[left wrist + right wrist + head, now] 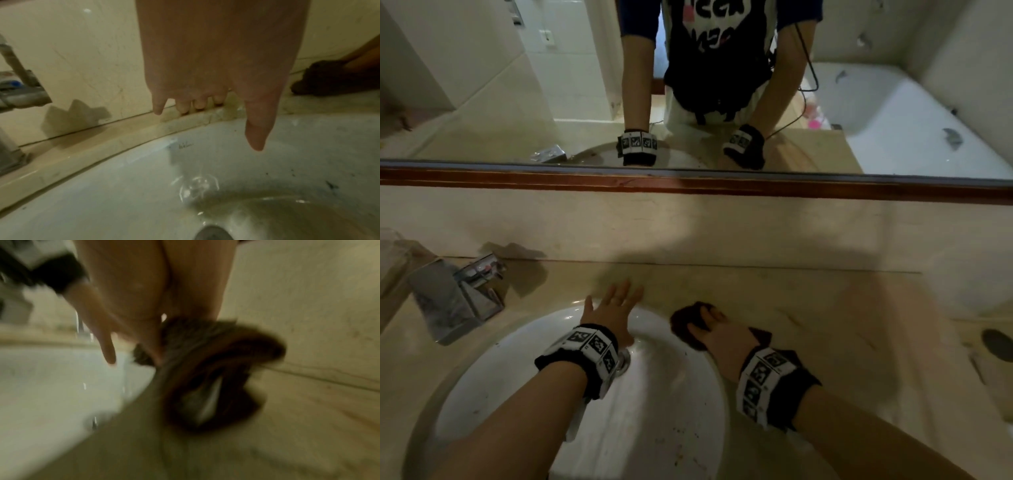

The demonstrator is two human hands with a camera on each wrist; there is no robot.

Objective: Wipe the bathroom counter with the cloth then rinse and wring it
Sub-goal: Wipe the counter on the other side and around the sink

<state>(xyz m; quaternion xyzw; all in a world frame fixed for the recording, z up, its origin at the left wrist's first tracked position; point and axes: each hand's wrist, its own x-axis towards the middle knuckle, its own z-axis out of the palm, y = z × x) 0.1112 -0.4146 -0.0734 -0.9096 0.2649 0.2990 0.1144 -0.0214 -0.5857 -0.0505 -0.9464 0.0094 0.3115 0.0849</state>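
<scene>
A dark brown cloth (685, 322) lies bunched on the beige counter (825, 308), just right of the white sink (661, 428). My right hand (710, 329) presses down on the cloth, its fingers curled over the bunch. In the blurred right wrist view the cloth (216, 369) is folded under my right hand (135, 353), and the thumb sticks out free. My left hand (613, 308) reaches across the sink, open and holding nothing. In the left wrist view its fingertips (183, 108) touch the counter strip behind the sink (123, 186). The cloth (320, 78) shows at that view's right edge.
A chrome faucet (458, 298) stands at the sink's left rear. The drain (213, 233) sits at the basin's bottom, with dark specks on the bowl. A wood-framed mirror (517, 85) runs above the backsplash. A dark round object (1000, 344) lies at the counter's far right.
</scene>
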